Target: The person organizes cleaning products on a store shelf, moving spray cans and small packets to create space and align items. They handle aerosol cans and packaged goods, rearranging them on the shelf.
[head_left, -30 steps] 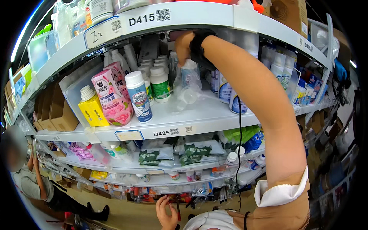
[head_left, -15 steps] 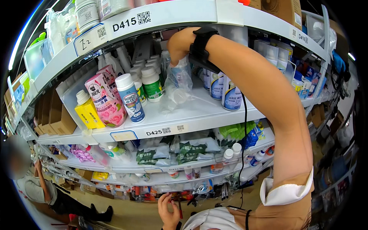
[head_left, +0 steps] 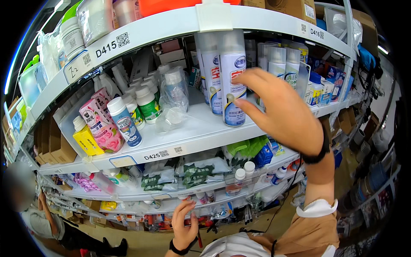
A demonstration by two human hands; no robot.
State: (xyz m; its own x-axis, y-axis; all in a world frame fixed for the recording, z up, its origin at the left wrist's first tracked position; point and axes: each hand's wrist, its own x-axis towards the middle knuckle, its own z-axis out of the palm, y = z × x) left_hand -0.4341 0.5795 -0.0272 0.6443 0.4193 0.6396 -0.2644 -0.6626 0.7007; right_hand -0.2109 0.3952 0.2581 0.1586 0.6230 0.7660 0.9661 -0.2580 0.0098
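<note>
My right hand (head_left: 274, 111) is at the front of a white-and-blue spray can (head_left: 232, 107), fingers bent and apart, fingertips overlapping its label; whether they touch it is unclear. A second spray can (head_left: 214, 90) stands just left of it on the white shelf (head_left: 201, 137). A clear plastic bag (head_left: 171, 115) with a bottle inside lies left of the cans, beside green-labelled bottles (head_left: 149, 109). Low in view, my left hand (head_left: 184, 220) has loosely curled, parted fingers in front of the lower shelves; no held object can be made out.
Pink cans (head_left: 102, 128), a yellow box (head_left: 87, 139) and cardboard boxes (head_left: 60, 141) fill the shelf's left. More sprays (head_left: 291, 68) stand at right. Green-printed packets (head_left: 197, 171) lie below. Another person (head_left: 45, 222) stands at far left by the shelving.
My right hand has come out from deep inside the shelf and moved rightward to the spray cans, uncovering them. The bagged bottle remains on the shelf. The view has shifted slightly.
</note>
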